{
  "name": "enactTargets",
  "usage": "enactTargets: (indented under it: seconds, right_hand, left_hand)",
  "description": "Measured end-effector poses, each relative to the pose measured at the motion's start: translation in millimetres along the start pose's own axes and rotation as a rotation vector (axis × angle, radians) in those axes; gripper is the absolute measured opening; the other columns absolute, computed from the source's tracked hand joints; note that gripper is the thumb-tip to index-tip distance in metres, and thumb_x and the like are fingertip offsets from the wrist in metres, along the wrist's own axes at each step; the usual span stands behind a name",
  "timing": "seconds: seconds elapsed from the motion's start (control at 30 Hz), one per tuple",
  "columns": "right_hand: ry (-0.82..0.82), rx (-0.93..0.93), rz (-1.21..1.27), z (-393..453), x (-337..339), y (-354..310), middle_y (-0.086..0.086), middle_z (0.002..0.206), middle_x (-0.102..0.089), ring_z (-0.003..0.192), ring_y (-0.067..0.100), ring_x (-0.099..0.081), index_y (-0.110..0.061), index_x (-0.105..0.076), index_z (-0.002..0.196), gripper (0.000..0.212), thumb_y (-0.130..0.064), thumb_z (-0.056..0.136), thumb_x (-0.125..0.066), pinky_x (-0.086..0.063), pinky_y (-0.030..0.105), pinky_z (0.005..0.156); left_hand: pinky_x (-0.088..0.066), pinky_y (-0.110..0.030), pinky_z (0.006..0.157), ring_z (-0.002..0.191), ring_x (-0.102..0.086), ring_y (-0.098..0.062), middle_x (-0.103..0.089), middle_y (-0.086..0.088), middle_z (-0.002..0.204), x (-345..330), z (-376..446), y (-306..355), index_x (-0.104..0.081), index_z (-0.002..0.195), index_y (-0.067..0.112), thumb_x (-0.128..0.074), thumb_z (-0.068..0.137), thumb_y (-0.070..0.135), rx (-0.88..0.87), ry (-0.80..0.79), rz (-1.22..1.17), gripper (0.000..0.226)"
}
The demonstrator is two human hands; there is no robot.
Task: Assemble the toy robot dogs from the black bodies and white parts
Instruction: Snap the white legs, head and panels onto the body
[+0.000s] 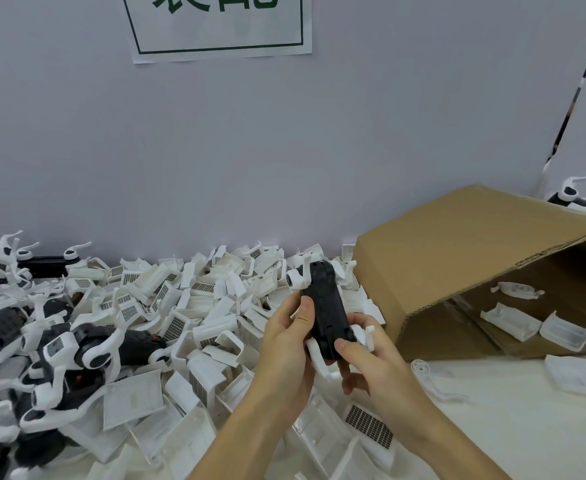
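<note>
I hold a black toy dog body (326, 306) upright above the table, with white legs fitted at its far and near ends. My left hand (289, 337) grips its left side, thumb across the black shell. My right hand (364, 355) grips the lower right end, thumb on the body near a white leg (369, 336). A heap of white shell parts (194, 306) covers the table in front. Assembled black-and-white dogs (77, 348) lie piled at the left.
A cardboard box (457, 258) lies tipped on its side at the right, with a few white parts (513, 320) inside. A loose white leg (430, 379) lies on the white table by the box. A grey wall with a paper sign (218, 26) stands behind.
</note>
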State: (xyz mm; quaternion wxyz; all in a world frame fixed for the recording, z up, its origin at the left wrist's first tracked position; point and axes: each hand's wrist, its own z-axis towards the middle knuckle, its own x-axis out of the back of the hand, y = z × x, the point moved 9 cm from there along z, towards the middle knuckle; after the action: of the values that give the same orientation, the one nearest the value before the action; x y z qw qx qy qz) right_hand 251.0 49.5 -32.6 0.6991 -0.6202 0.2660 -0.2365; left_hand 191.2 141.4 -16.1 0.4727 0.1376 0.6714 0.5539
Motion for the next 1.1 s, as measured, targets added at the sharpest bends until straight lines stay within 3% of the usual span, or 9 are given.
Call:
enactTargets:
  seconds: [0.3,0.43,0.57,0.67,0.77,0.87,1.0,1.1]
  right_hand:
    - [-0.062,0.009,0.01,-0.3,-3.2,-0.2,-0.006,0.076,-0.066,0.068,0.009,-0.053,-0.044,-0.065,0.092,0.024,-0.028,0.075,-0.057,-0.047,0.033,0.066]
    - [-0.005,-0.013,-0.03,0.6,2.3,4.7,-0.004,0.072,-0.066,0.065,0.01,-0.054,-0.039,-0.061,0.105,0.026,-0.014,0.097,-0.058,-0.048,0.031,0.064]
    - [0.045,0.001,-0.064,0.3,5.9,1.0,-0.003,0.069,-0.066,0.065,0.013,-0.052,-0.039,-0.061,0.104,0.027,-0.013,0.1,-0.056,-0.046,0.034,0.061]
    - [0.047,0.008,-0.038,-0.7,4.9,-2.1,-0.001,0.077,-0.068,0.067,0.011,-0.057,-0.043,-0.065,0.096,0.032,-0.013,0.101,-0.055,-0.047,0.034,0.062]
    - [0.048,0.034,0.018,-0.7,5.4,-4.8,-0.005,0.09,-0.073,0.075,0.006,-0.064,-0.031,-0.062,0.115,0.021,-0.017,0.101,-0.056,-0.05,0.034,0.065]
    - [0.114,0.138,-0.001,-1.9,13.3,-14.1,-0.016,0.101,-0.069,0.094,-0.001,-0.065,-0.034,-0.057,0.122,0.036,-0.036,0.087,-0.056,-0.049,0.031,0.077]
    - [0.192,0.38,-0.16,-13.7,16.1,-36.9,-0.019,0.111,-0.061,0.113,0.006,-0.058,-0.039,-0.056,0.12,0.036,-0.032,0.085,-0.055,-0.045,0.022,0.088]
    - [0.226,0.609,-0.416,-26.0,7.6,-59.4,-0.013,0.124,-0.056,0.126,0.016,-0.052,-0.039,-0.056,0.118,0.034,-0.032,0.086,-0.063,-0.04,0.02,0.1]
  left_hand:
    - [-0.054,-0.027,0.052,0.068,-0.071,-0.024,-0.073,-0.017,0.093,1.5,0.6,2.3,-0.067,0.114,0.001,-0.055,0.09,0.034,0.0,0.004,-0.056,0.042]
    - [-0.055,-0.027,0.054,0.068,-0.07,-0.022,-0.072,-0.017,0.093,-0.7,-0.1,3.0,-0.065,0.12,0.003,-0.056,0.09,0.034,-0.01,-0.018,-0.045,0.044]
    - [-0.057,-0.03,0.059,0.078,-0.072,-0.026,-0.072,-0.019,0.099,-2.7,-0.1,4.8,-0.064,0.121,0.003,-0.055,0.091,0.034,-0.016,-0.038,-0.047,0.044]
    - [-0.06,-0.036,0.068,0.09,-0.071,-0.032,-0.072,-0.022,0.106,0.1,0.6,3.7,-0.064,0.122,0.003,-0.057,0.09,0.034,-0.005,-0.018,-0.055,0.045]
    - [-0.062,-0.034,0.069,0.084,-0.073,-0.028,-0.074,-0.018,0.097,7.9,2.6,1.3,-0.067,0.114,0.0,-0.064,0.083,0.032,0.015,0.055,-0.106,0.044]
    - [-0.061,-0.035,0.073,0.086,-0.074,-0.029,-0.076,-0.021,0.102,10.7,5.2,1.3,-0.068,0.111,-0.005,-0.069,0.081,0.031,0.027,0.088,-0.147,0.047]
    - [-0.057,-0.035,0.073,0.075,-0.071,-0.023,-0.075,-0.013,0.09,19.0,9.0,1.5,-0.069,0.106,-0.002,-0.073,0.076,0.035,0.016,0.17,-0.146,0.048]
    - [-0.058,-0.036,0.074,0.084,-0.074,-0.021,-0.077,-0.01,0.095,21.9,9.2,1.2,-0.065,0.11,0.007,-0.073,0.074,0.04,0.004,0.191,-0.13,0.05]
